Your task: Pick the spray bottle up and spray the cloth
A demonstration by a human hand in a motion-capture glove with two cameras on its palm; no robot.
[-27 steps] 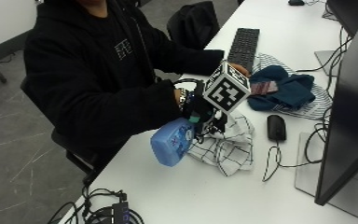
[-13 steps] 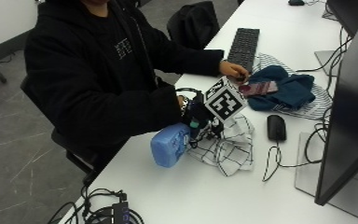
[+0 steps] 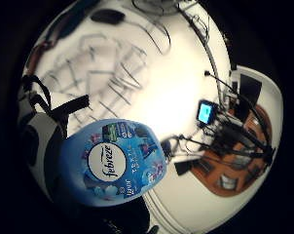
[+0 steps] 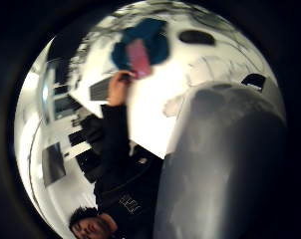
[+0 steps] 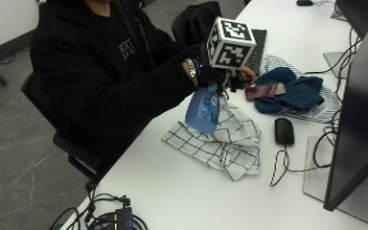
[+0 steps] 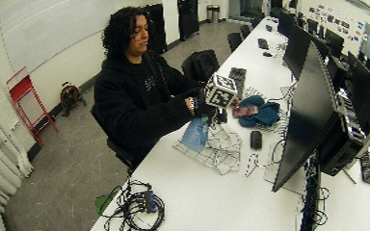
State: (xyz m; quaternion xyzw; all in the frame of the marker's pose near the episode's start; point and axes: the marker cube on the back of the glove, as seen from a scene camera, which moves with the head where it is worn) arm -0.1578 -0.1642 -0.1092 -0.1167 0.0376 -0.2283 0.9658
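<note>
Long white table (image 5: pixel 171 191) under everything. Tall dark monitor (image 5: pixel 362 110) stands well off to the far side of the grip.

White cloth with a black grid pattern (image 5: pixel 225 139) lies crumpled on the table, directly below the grip and the bottle's base.

Dark blue bundled cloth (image 5: pixel 292 93) lies beyond the grip on a striped fabric; a small reddish-pink flat object (image 5: pixel 267 91) sits on it, with the bare left hand (image 5: pixel 247 74) resting at its near edge.

Translucent blue plastic spray bottle with a Febreze label (image 5: pixel 203 111) hangs lifted off the table, body tilted, its neck up inside the grip. Palm view shows the label (image 3: pixel 110 163) close against the palm, grid cloth behind.

Black-gloved right hand (image 5: pixel 214 79): fingers curled round the bottle's top.

Black computer mouse (image 5: pixel 284 131) rests just past the grid cloth, away from the grip.
</note>
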